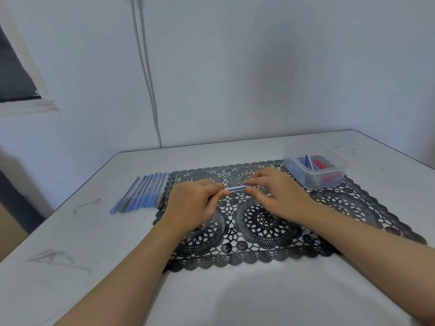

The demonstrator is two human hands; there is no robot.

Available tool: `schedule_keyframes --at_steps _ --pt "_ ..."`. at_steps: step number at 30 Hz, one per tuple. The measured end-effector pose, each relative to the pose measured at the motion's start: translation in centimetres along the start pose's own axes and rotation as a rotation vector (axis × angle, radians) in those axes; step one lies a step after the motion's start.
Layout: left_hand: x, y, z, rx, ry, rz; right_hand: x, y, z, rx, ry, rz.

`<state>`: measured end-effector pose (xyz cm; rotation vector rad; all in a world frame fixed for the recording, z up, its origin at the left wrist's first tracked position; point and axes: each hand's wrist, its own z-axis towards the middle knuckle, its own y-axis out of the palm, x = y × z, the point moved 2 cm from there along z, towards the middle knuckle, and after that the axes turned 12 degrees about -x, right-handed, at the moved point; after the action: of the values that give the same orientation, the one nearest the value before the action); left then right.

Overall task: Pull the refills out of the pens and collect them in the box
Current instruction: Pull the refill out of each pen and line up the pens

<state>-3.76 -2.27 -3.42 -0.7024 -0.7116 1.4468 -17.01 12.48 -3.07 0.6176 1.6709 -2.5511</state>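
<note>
Both hands work over the black lace mat [270, 222]. One pen [235, 188] is held level between them. My left hand [195, 203] pinches one end and my right hand [277, 194] the other, a grip that I judge suits pulling it apart lengthwise. The row of pens [143, 194] lies on the desk [70, 243] at left, within reach. The clear box [315, 169] sits at right, holding blue and red parts.

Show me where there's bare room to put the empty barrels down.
Bare table lies left of the mat, nearer than the pens; also behind the mat to the wall. The mat's right part, nearer than the box, is free. Crowded: mid-mat, where left hand and right hand pinch a pen.
</note>
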Motion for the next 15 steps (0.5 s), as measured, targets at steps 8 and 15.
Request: schedule_keyframes --at_steps 8,15 --pt "-0.02 0.11 0.10 -0.022 0.033 -0.003 -0.55 -0.36 -0.29 0.144 -0.102 -0.178" --pt "-0.27 0.02 0.12 -0.020 0.044 0.021 -0.67 -0.07 -0.36 0.086 -0.147 -0.078"
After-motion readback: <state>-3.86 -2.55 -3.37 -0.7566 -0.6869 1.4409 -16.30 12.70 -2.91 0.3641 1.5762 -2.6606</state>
